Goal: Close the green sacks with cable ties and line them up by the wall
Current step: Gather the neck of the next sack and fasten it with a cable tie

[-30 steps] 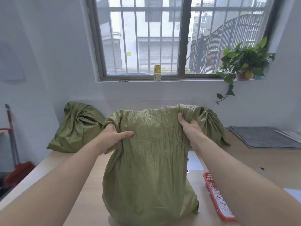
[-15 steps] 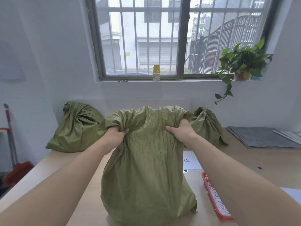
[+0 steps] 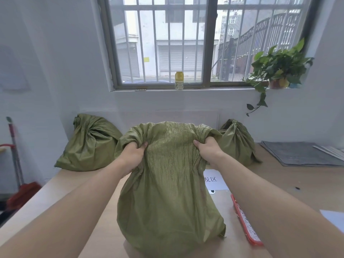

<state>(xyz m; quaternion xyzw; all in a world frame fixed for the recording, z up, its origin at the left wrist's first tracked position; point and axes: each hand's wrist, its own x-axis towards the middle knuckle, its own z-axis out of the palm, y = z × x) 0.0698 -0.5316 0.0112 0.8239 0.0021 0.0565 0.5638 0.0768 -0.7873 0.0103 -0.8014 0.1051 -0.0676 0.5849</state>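
A filled green sack [image 3: 167,198] stands upright on the wooden table [image 3: 279,183] right in front of me. My left hand [image 3: 133,155] grips the bunched cloth at the left of its mouth. My right hand [image 3: 207,151] grips the cloth at the right of the mouth. The top fabric is gathered and folded down between the two hands. Two more green sacks lean against the wall behind: a tied sack [image 3: 89,144] at the left and a tied sack [image 3: 236,140] at the right. A red basket [image 3: 243,222] of white cable ties lies right of the front sack.
A white paper label [image 3: 214,180] lies on the table behind the front sack. Grey mats [image 3: 299,153] are stacked at the far right. A yellow bottle [image 3: 179,80] and a potted plant [image 3: 277,71] stand on the windowsill. A red broom [image 3: 18,174] leans at the left wall.
Both hands have moved down and inward, bunching the sack's mouth lower; the top edge that was held up high now sags between them.
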